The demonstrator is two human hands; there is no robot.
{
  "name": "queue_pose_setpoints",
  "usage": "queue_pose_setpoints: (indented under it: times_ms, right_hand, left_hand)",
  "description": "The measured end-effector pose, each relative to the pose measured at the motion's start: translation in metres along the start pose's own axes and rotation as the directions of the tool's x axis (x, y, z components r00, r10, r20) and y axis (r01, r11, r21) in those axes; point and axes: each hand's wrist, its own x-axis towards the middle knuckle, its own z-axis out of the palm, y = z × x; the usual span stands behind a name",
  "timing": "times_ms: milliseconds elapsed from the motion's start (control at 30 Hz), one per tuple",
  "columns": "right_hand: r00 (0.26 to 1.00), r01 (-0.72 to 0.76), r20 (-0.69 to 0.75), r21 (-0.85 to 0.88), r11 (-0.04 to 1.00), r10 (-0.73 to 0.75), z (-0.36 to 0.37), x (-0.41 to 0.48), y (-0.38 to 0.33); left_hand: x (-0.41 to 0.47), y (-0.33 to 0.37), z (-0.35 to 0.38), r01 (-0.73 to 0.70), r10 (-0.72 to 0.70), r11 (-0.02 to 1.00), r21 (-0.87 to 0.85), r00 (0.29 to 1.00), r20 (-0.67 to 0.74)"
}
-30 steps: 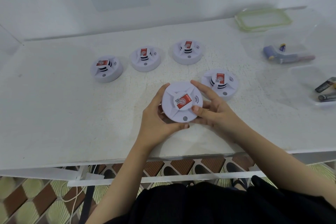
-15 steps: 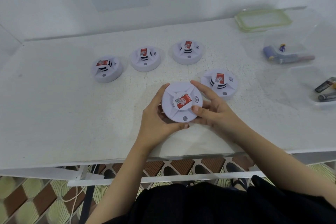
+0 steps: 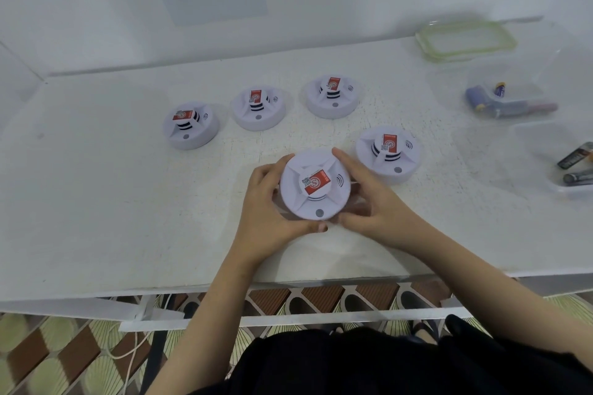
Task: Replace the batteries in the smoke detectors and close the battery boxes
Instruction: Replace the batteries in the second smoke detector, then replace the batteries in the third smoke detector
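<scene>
The right hand has shifted. Its thumb has slid off the face down to the near rim, close by the left thumb, while the smoke detector itself has barely budged. Both hands are grasping it now: the left hand curls round the left edge, and the right hand's fingers reach over the far and right edge. It's face up, low over the table near the front edge. Its battery box must be underneath, out of sight, so I can't tell whether it's open or closed.

Four other detectors sit face up, farther back and to the right. Loose batteries wait in a clear tub at the far right. By my reckoning most of the swapping lies ahead, and this one looks ready to be flipped or twisted open.
</scene>
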Motion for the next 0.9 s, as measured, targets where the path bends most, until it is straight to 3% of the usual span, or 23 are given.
queue_pose_setpoints:
  times_ms: [133, 233, 533, 700, 800, 900]
  right_hand:
    - [0.997, 0.071, -0.002, -0.345, 0.936, -0.077, 0.000, 0.013, 0.003]
    - [0.996, 0.078, 0.005, -0.472, 0.878, -0.086, 0.001, 0.025, 0.002]
    - [1.000, 0.005, 0.014, -0.506, 0.862, 0.002, 0.001, 0.039, -0.006]
    - [0.977, 0.078, -0.125, -0.545, 0.835, -0.173, -0.022, 0.058, -0.029]
    - [0.951, 0.052, -0.214, -0.603, 0.796, -0.224, -0.046, 0.093, -0.032]
    - [0.964, -0.104, -0.246, -0.687, 0.719, -0.096, -0.068, 0.135, -0.024]
  left_hand:
    - [0.004, -0.008, -0.015, 0.020, -0.021, 0.998, 0.054, 1.000, 0.017]
    - [0.011, -0.013, -0.023, 0.041, -0.049, 0.987, 0.155, 0.997, 0.052]
    - [0.026, -0.021, -0.027, 0.050, -0.060, 0.966, 0.252, 0.998, 0.030]
    - [0.028, -0.020, -0.034, 0.047, -0.043, 0.989, 0.139, 0.999, -0.033]
    - [0.035, -0.025, -0.039, 0.059, -0.026, 0.964, 0.261, 0.991, -0.128]
    - [0.038, -0.033, -0.042, 0.079, -0.041, 0.919, 0.387, 0.994, -0.104]
